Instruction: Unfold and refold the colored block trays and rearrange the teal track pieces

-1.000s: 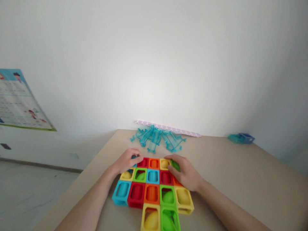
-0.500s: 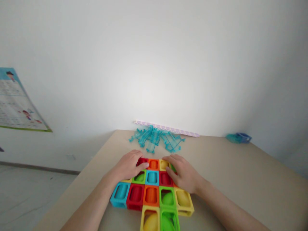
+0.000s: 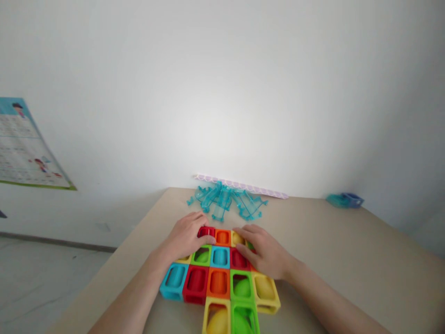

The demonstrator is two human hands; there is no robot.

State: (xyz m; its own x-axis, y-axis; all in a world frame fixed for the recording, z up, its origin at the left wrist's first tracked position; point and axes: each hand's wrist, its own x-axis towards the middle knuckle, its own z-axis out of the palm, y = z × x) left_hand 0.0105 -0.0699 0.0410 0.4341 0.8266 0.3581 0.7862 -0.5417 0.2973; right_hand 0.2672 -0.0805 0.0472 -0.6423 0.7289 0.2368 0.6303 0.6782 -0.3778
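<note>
Colourful hollow cube blocks lie joined in a flat layout on the table, with an orange block (image 3: 223, 237) in the back row and a blue block (image 3: 220, 257) in front of it. At the back left corner, my left hand (image 3: 186, 237) is closed around a red block (image 3: 206, 231), thumb along its near side and fingers behind. My right hand (image 3: 266, 250) grips the yellow block (image 3: 238, 238) at the back, fingers over its far edge and thumb at its near edge. A green block beside it is mostly hidden under that hand.
Clear teal track pieces (image 3: 222, 200) lie in a pile behind the blocks, before a lilac patterned strip (image 3: 243, 185) along the wall. A dark blue block (image 3: 352, 200) and a teal piece (image 3: 337, 200) sit at the far right. A poster (image 3: 29, 148) hangs left.
My left hand and the red block have shifted slightly, the block looking a little higher. My right thumb and fingers have moved slightly left over the yellow block.
</note>
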